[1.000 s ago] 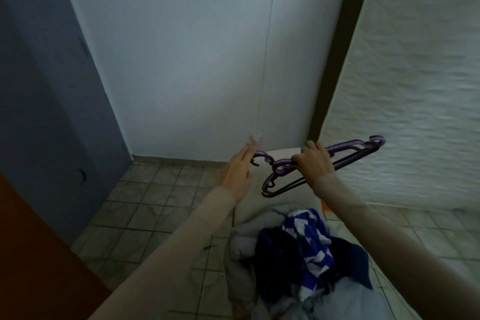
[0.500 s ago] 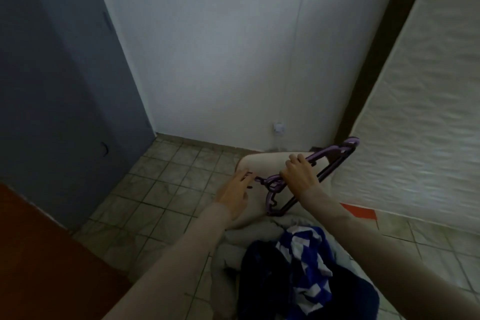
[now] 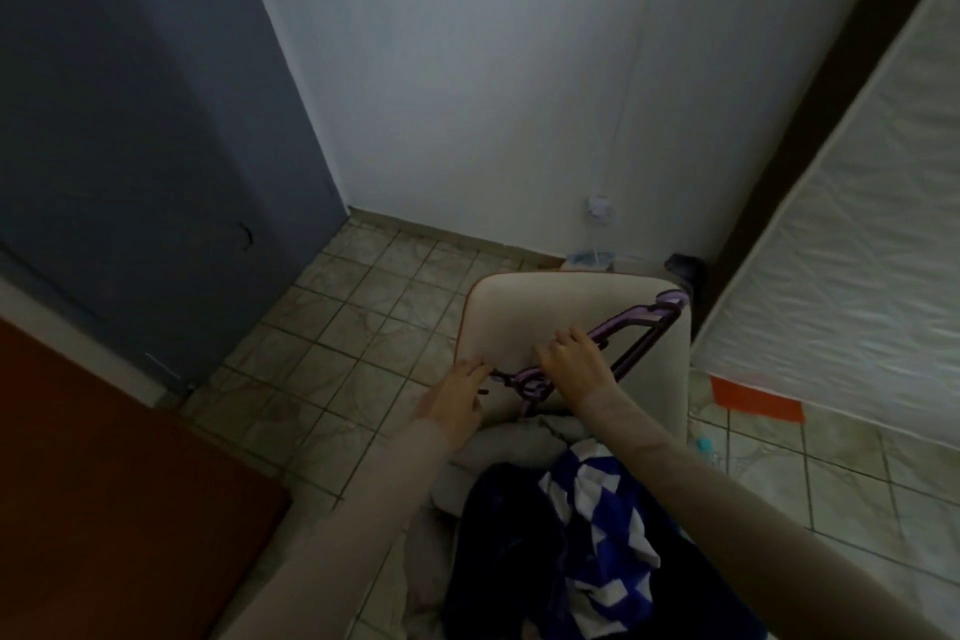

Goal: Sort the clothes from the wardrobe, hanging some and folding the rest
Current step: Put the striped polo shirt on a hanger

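Note:
My right hand (image 3: 574,369) grips a bundle of purple plastic hangers (image 3: 631,327) by their upper bar, just above a cream cushioned seat (image 3: 524,312). At the hangers' hook end, my left hand (image 3: 457,398) has its fingertips pinched on a hook. A heap of clothes lies on the near part of the seat: a blue-and-white patterned garment (image 3: 602,541), a dark navy one (image 3: 509,546) and pale grey cloth (image 3: 498,452) under them.
A grey-blue wardrobe door (image 3: 156,146) stands at the left, with a reddish-brown panel (image 3: 104,473) below it. A white mattress (image 3: 841,250) leans at the right. A wall socket (image 3: 597,208) and cable sit behind the seat. The floor (image 3: 363,327) is tiled.
Both hands lowered the hangers from chest height down onto the cream seat. The view tilted down and left, so the seat and the floor show more.

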